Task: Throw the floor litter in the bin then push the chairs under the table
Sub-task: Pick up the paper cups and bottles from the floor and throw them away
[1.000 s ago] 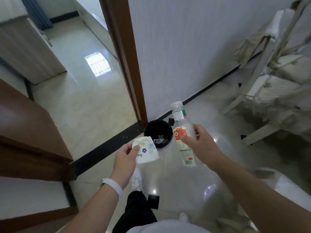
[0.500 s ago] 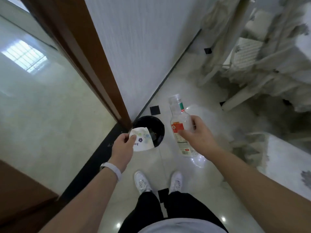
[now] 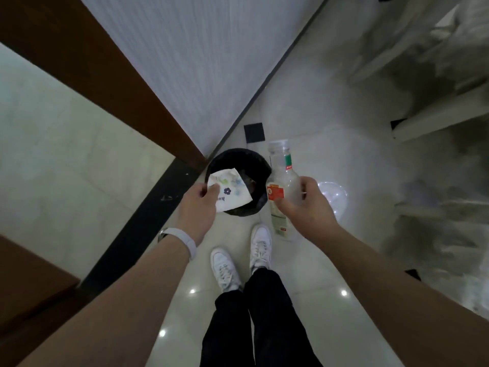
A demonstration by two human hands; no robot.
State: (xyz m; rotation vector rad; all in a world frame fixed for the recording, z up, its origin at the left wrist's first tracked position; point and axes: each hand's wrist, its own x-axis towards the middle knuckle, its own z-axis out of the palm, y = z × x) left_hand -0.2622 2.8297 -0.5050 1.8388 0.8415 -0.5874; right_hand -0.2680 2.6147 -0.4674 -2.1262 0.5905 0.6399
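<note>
Downward view onto a small round black bin (image 3: 239, 154), open at the top, on pale glossy floor tiles at the foot of a white ribbed wall (image 3: 198, 62), just right of the base of a brown door frame (image 3: 105, 75). Over the near-left part of the bin's mouth, left hand (image 3: 197, 207), thumb and fingers pinching the edge of a crumpled white paper wrapper (image 3: 230, 192) printed with small flowers. Wrapper held above the opening, overlapping the bin's near rim, not yet dropped. White band (image 3: 185, 239) on the left wrist, nearer than the bin. Just right of the bin, right hand (image 3: 307, 205), thumb and fingers curled round the middle of a clear plastic bottle (image 3: 283, 170) with a red label and a green strip below the neck. Bottle alongside the bin's right rim, neck toward the far side, not over the opening; contact with the rim impossible to tell. Nearer than the bin, two white shoes (image 3: 225, 268) and dark trouser legs. Just beyond the bin, a small black inset tile (image 3: 254, 132) in the floor. Well to the right of the bin, pale chair legs (image 3: 436, 115), too blurred for detail.
</note>
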